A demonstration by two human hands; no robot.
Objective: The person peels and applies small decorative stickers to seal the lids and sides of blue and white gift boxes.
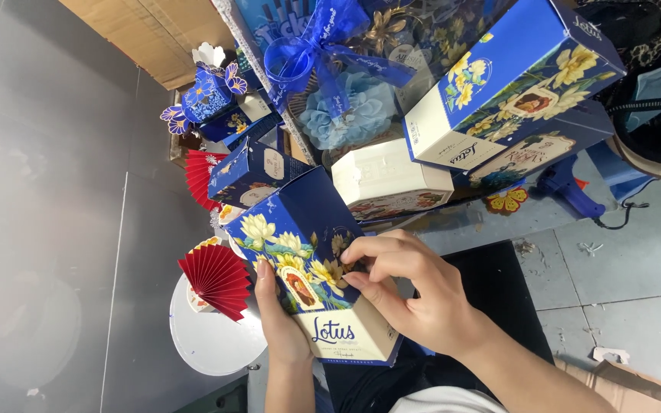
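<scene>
I hold a blue carton (300, 260) printed with yellow and white flowers and a cream end panel. My left hand (278, 325) supports it from underneath, near the cream end. My right hand (411, 287) rests on its upper right side, fingertips pinched on a small golden flower decoration (340, 246) on the carton's face. A red pleated paper fan (216, 279) lies just left of the carton.
Several matching blue flowered cartons (510, 84) are stacked ahead around a gift basket with a blue ribbon bow (323, 46) and pale blue fabric flower (350, 115). A blue glue gun (571, 191) lies at right. A round white stool (208, 340) stands below; cardboard (154, 30) lies beyond.
</scene>
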